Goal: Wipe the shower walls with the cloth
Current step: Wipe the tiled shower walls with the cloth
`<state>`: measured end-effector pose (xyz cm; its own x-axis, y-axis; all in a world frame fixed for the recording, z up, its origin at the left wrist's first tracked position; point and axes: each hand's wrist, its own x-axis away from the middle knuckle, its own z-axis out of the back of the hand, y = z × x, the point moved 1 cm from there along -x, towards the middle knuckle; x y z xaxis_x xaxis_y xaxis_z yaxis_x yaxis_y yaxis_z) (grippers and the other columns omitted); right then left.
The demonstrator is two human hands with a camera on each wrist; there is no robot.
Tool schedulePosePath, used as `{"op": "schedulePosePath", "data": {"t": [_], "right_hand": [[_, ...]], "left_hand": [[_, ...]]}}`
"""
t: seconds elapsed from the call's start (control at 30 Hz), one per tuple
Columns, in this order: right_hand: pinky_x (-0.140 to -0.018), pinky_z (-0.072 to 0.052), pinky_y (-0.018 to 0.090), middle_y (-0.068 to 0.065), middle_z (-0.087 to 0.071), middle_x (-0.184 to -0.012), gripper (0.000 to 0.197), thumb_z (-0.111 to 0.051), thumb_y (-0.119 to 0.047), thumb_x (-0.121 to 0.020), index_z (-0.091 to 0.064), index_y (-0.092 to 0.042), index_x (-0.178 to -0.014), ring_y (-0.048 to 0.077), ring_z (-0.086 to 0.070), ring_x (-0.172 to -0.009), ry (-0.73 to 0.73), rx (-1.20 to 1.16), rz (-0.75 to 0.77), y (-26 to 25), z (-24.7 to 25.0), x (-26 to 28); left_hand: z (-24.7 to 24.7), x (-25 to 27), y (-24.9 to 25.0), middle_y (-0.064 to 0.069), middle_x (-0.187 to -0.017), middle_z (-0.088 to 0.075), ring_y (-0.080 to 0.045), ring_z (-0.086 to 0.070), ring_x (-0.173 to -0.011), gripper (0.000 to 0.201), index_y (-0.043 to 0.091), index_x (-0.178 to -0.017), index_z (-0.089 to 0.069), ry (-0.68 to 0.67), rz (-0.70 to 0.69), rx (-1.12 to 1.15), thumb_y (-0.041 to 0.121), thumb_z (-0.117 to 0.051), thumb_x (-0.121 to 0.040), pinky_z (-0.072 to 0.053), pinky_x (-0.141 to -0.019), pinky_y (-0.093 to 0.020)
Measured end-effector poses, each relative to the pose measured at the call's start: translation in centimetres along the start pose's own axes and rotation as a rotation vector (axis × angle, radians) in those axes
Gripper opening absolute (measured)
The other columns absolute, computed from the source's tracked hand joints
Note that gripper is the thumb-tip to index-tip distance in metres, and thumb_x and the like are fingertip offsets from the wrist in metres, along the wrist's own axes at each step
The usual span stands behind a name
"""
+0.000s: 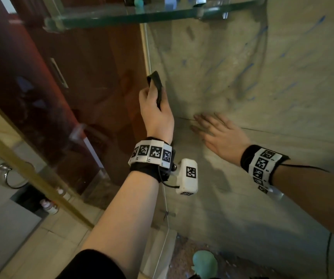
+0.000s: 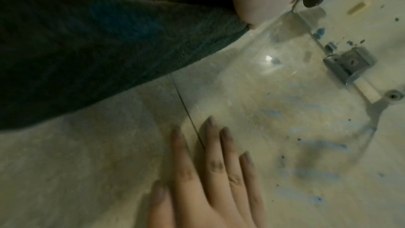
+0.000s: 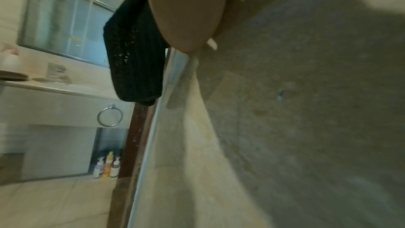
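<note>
The left hand (image 1: 155,109) hides the dark folded cloth's (image 1: 155,85) lower end; it stands upright at frame centre. The right hand (image 1: 220,133) lies flat on the beige stone wall (image 1: 283,87), fingers blurred.

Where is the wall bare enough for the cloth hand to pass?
Bare wall lies between the glass shelf above and the right hand below, bordered by the glass edge on its left. The left hand holds the cloth there. Lower down, the flat right hand crowds the seam.
</note>
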<state>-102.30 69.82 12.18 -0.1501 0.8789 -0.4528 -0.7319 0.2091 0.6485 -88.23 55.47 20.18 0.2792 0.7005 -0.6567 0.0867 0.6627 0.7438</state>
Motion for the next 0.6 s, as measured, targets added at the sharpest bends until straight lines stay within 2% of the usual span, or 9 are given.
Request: {"op": "schedulePosePath", "data": {"t": [0.07, 0.17, 0.27, 0.4, 0.5, 0.6], "right_hand": [[-0.120, -0.001, 0.040, 0.011, -0.023, -0.157, 0.056, -0.043, -0.023, -0.096, -0.031, -0.014, -0.150, 0.027, -0.019, -0.143, -0.011, 0.073, 0.021, 0.8, -0.5, 0.3], [-0.120, -0.002, 0.042, 0.010, -0.023, -0.157, 0.057, -0.041, -0.025, -0.096, -0.029, -0.013, -0.151, 0.027, -0.018, -0.144, 0.016, 0.136, 0.062, 1.1, -1.1, 0.5], [-0.120, 0.000, 0.042, 0.011, -0.022, -0.157, 0.055, -0.033, -0.025, -0.097, -0.029, -0.012, -0.150, 0.028, -0.018, -0.144, 0.045, 0.152, 0.076, 1.2, -1.3, 0.3], [-0.120, -0.004, 0.042, 0.012, -0.023, -0.157, 0.056, -0.039, -0.028, -0.097, -0.030, -0.012, -0.150, 0.027, -0.018, -0.144, 0.065, 0.171, 0.075, 1.3, -1.1, 0.3], [-0.120, -0.007, 0.042, 0.010, -0.027, -0.156, 0.059, -0.048, -0.030, -0.094, -0.034, -0.013, -0.149, 0.026, -0.021, -0.143, 0.089, 0.165, 0.066, 1.2, -1.0, 0.2], [-0.119, -0.009, 0.041, 0.010, -0.030, -0.155, 0.061, -0.054, -0.030, -0.090, -0.038, -0.013, -0.147, 0.026, -0.023, -0.143, 0.119, 0.149, 0.053, 1.2, -0.9, 0.0]], "left_hand": [[-0.4, -0.3, -0.3, -0.017, -0.109, -0.052, -0.013, -0.050, -0.091, 0.034, 0.001, -0.131, -0.055, -0.010, -0.041, -0.063, 0.010, -0.048, -0.099, -0.033, -0.084, -0.004], [-0.8, -0.8, -0.7, -0.020, -0.112, -0.053, -0.026, -0.055, -0.100, 0.040, 0.003, -0.140, -0.047, -0.037, -0.058, -0.115, 0.013, -0.045, -0.100, -0.035, -0.088, -0.014], [-0.8, -1.1, -1.0, -0.021, -0.111, -0.054, -0.031, -0.055, -0.098, 0.043, 0.001, -0.142, -0.043, -0.058, -0.080, -0.152, 0.011, -0.044, -0.100, -0.034, -0.084, -0.014], [-1.5, -1.5, -1.0, -0.023, -0.121, -0.047, -0.034, -0.052, -0.103, 0.047, 0.000, -0.145, -0.036, -0.144, -0.077, -0.225, 0.006, -0.041, -0.099, -0.030, -0.086, -0.013], [-2.3, -1.8, -1.0, -0.021, -0.127, -0.040, -0.036, -0.047, -0.110, 0.049, 0.001, -0.146, -0.035, -0.200, -0.033, -0.345, 0.001, -0.040, -0.097, -0.032, -0.094, -0.025], [-2.2, -1.3, -0.9, -0.024, -0.122, -0.043, -0.040, -0.048, -0.103, 0.051, 0.001, -0.143, -0.040, -0.247, -0.057, -0.448, -0.003, -0.043, -0.093, -0.038, -0.092, -0.038]]}}
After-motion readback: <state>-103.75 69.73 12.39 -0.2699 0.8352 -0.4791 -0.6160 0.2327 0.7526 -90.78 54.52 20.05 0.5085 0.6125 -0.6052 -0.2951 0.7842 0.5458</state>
